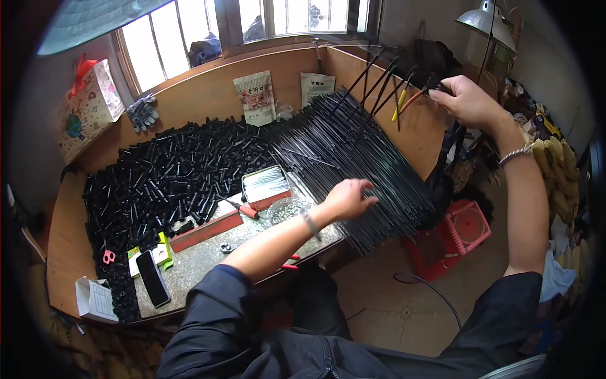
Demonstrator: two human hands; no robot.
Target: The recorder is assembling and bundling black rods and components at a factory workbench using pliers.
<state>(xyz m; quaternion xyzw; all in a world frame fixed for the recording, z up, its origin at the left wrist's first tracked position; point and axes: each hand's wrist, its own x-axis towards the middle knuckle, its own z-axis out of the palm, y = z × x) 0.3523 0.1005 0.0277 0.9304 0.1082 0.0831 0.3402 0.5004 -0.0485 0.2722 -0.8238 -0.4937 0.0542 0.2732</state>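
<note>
I have my left hand (346, 199) over the black rods (394, 183), its fingers apart; the rods lie on the right of the counter (196, 265). My right hand (470, 101) is raised at a dark piece (432, 83); from here I can't tell whether its fingers clamp it.

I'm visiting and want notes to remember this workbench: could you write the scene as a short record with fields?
Left hand: over the long black rods, fingers parted; contact unclear
Right hand: raised near yellow and orange tool handles; its grip is unclear
Left side of bench: heap of short black pieces
Middle: tin of thin pale sticks, screwdriver
Near left corner: phone, pink scissors
</note>
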